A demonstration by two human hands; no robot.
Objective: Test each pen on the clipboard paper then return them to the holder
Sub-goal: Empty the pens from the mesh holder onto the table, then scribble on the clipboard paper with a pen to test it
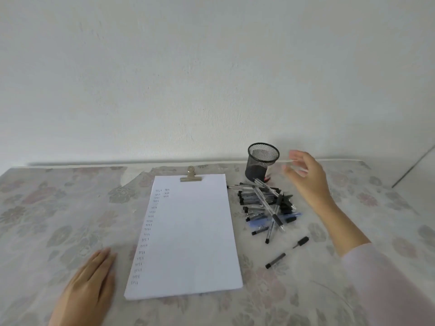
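Two hands out: the left hand (87, 285) lies flat, fingers straight, on the tabletop (47, 208) left of the clipboard paper (193, 231). The right hand (308, 177) hovers just right of the mesh holder (262, 161), too blurry to tell if its fingers pinch anything. Pens (266, 203) are piled beside the paper, in front of the holder.
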